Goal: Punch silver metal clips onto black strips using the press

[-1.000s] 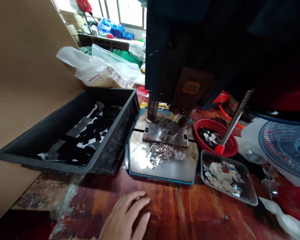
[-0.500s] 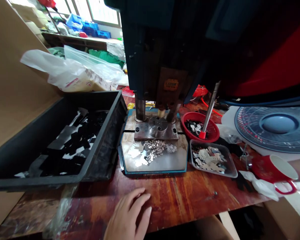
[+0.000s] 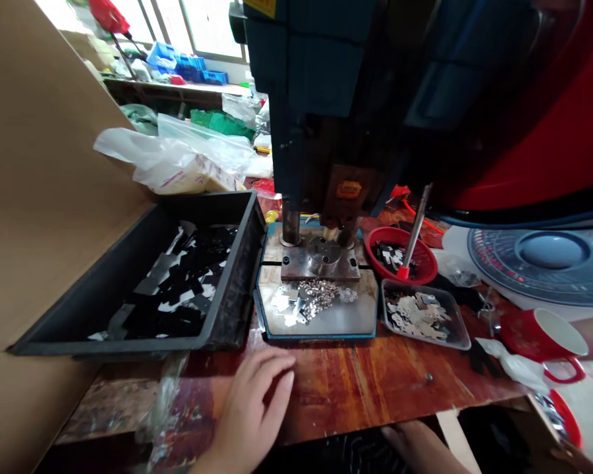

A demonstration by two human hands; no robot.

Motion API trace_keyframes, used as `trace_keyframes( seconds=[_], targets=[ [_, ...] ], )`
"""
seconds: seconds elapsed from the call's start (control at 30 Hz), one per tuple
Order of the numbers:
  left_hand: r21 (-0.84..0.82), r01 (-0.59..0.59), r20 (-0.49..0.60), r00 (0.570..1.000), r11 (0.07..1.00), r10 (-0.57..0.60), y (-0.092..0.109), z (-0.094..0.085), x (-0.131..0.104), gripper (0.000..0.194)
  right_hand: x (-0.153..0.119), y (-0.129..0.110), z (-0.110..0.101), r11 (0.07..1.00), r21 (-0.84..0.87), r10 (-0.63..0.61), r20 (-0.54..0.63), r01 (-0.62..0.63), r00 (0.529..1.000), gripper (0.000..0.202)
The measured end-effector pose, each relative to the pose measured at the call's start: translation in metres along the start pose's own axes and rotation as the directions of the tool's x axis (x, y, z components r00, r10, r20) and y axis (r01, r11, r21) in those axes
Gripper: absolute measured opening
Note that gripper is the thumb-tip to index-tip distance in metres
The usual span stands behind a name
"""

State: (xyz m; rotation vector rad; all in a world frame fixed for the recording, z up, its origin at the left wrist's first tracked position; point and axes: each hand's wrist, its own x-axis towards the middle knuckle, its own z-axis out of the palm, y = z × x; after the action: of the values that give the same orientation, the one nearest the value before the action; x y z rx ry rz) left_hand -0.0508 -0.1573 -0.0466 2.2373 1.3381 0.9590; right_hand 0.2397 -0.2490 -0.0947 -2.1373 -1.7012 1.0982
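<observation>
My left hand (image 3: 257,401) lies palm down on the wooden table, in front of the press plate. Its fingers are stretched forward, the thumb stands apart, and I see nothing in it. My right hand (image 3: 418,444) is low, at the table's front edge; its fingers are mostly hidden. Beyond my left hand, small shiny metal pieces (image 3: 319,296) and flat metal plates (image 3: 290,303) lie on the press's steel base plate (image 3: 340,324). The round die block (image 3: 323,253) sits under the press head (image 3: 348,187).
On the left a black bin (image 3: 227,296) holds dark and pale flat pieces. To the right are a red basket (image 3: 431,262), a clear tray (image 3: 462,339) of metal pieces, a red mug (image 3: 528,334) and a fan (image 3: 553,250). A cardboard sheet (image 3: 54,164) stands far left.
The view has shifted, so the bench things appear further right. My left hand has slid closer to the base plate, its fingers lying closer together. More of my right hand shows at the table edge.
</observation>
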Motion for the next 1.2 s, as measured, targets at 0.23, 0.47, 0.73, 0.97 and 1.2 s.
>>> trace_keyframes(
  seconds=[0.23,0.47,0.73,0.97,1.2],
  targets=[
    [0.138,-0.078,-0.045,0.995,0.987,0.085,-0.005,-0.003,0.059,0.020,-0.003,-0.063,-0.020,0.876,0.048,-0.475,0.262,0.480,0.840,0.023],
    [0.179,-0.120,-0.020,0.992,0.976,0.126,-0.002,-0.006,0.072,0.019,0.026,-0.120,-0.052,0.851,0.038,-0.522,-0.041,0.524,0.852,0.024],
    [0.189,-0.090,-0.060,0.993,0.978,0.103,-0.012,-0.007,0.066,0.019,0.039,-0.125,-0.051,0.827,-0.008,-0.558,-0.122,0.562,0.821,0.020],
    [0.166,-0.069,-0.078,0.994,0.984,0.083,-0.020,-0.005,0.052,0.020,0.046,-0.125,-0.050,0.808,-0.012,-0.583,-0.166,0.590,0.795,0.020],
    [0.127,-0.054,-0.077,0.995,0.990,0.064,-0.016,0.000,0.050,0.018,0.064,-0.124,-0.058,0.801,-0.160,-0.593,-0.348,0.577,0.726,0.018]
  ],
)
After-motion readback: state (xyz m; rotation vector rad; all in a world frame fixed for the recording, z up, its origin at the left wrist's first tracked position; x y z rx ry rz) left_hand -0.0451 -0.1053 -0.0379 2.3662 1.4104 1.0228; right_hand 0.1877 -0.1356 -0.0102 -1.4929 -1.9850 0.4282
